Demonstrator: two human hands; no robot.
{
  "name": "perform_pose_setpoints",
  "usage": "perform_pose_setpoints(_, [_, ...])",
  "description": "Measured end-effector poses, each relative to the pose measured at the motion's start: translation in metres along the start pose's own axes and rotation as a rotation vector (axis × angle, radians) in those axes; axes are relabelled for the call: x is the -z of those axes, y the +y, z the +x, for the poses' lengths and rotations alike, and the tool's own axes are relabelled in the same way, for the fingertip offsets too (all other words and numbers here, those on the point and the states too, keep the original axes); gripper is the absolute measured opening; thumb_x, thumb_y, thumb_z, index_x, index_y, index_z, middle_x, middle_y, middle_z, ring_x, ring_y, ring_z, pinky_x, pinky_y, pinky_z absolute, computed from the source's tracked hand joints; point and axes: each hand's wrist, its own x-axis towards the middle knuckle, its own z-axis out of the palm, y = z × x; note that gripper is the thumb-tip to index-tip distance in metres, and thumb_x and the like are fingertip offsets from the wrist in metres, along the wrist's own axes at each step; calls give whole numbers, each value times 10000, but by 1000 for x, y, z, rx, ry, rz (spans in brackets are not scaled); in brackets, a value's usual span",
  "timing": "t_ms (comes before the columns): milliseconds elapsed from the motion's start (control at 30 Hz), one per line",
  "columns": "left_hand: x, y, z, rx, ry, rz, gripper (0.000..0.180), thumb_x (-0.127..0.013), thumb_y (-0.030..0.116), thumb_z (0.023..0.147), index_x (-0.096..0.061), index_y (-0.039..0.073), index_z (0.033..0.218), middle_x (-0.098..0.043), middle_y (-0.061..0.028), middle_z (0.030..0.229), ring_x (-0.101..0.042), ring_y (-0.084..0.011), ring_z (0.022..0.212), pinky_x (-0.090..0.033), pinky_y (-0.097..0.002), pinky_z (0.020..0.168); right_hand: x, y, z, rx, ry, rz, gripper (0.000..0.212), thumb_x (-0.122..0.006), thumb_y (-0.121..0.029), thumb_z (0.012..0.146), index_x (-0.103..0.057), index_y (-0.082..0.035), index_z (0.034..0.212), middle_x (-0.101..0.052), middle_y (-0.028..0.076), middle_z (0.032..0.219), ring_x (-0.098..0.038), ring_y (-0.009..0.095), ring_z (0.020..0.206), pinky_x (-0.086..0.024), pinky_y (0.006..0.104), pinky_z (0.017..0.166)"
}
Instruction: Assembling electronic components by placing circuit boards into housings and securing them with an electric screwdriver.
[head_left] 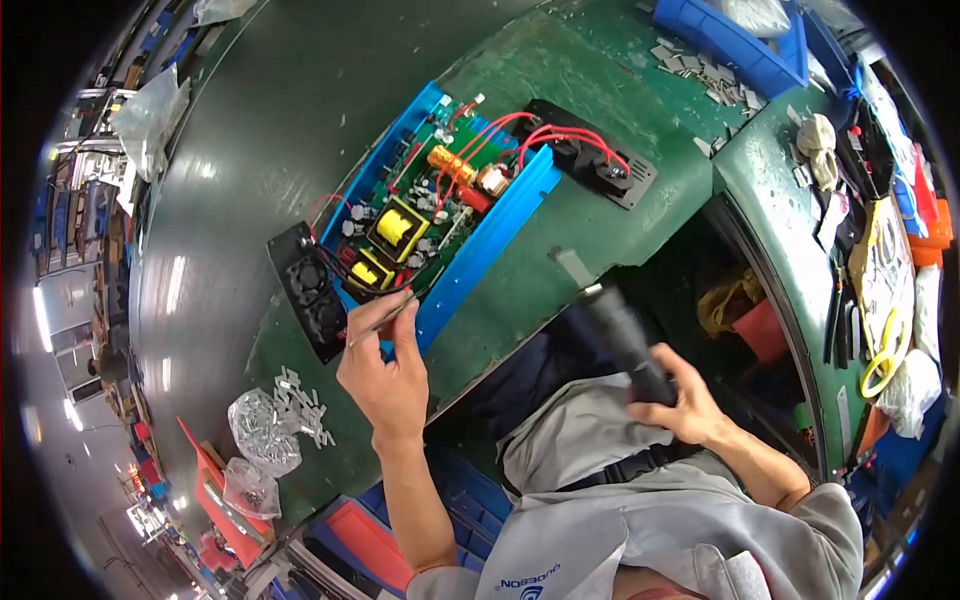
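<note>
While the left hand (pixel 385 378) reaches forward, fingers (pixel 407 335) pinching a thin piece (pixel 384 319), right hand (pixel 686 402) clasps a blurred black tool (pixel 624 338).

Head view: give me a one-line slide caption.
Left hand at the near end of a blue-framed circuit assembly, right hand gripping a black handheld tool.

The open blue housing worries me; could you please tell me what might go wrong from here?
The black wires close to the left hand might get pinched against the blue housing. The red wires running out to the black vented panel could be strained if it shifts. The dark tool in the right hand might slip onto exposed components.
</note>
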Motion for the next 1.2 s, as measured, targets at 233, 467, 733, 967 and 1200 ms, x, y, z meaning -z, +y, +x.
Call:
perform_pose_setpoints(233, [0,1,0,-1,-17,40,155,-715,-1,943,-560,-5,955,-733,-136,1013,-722,-254,835,-585,-313,638,-29,-33,24,45,-173,-169,471,-412,-399,1097,-491,-47,1398,-613,124,899,-602,244,819,-467,386,790])
perform_pose_setpoints(467, [-1,0,-2,37,-9,36,130,-717,-10,938,-590,-18,965,-736,-132,1004,-718,-247,842,-579,-306,627,-29,-30,29,37,-193,-242,607,-205,-476,1118,-485,-20,1405,-665,214,1027,-650,335,881,-475,426,838])
perform_pose_setpoints(733, [-3,1,3,59,11,-32,133,-739,-35,908,-631,-18,985,-734,-136,975,-719,-238,837,-587,-312,655,-31,-33,38,133,-168,-211,488,-319,-381,1124,-471,-10,1403,-539,137,707,-583,300,660,-444,416,654])
perform_pose_setpoints(967, [-3,-3,-1,57,21,-58,221,-785,-39,858,-649,5,1027,-740,-109,953,-695,-256,786,-543,-325,621,-31,-30,45,-11,-253,-62,687,-279,-570,1097,-548,11,1347,-673,92,955,-618,160,846,-487,302,797])
perform_pose_setpoints(1200, [-3,-6,-4,72,30,-20,270,-818,18,832,-680,64,1060,-752,-47,942,-695,-225,781,-520,-338,655,-21,-30,51,-387,-478,408,876,-206,-729,1029,-586,6,1316,-648,110,744,-577,169,609,-467,299,577])
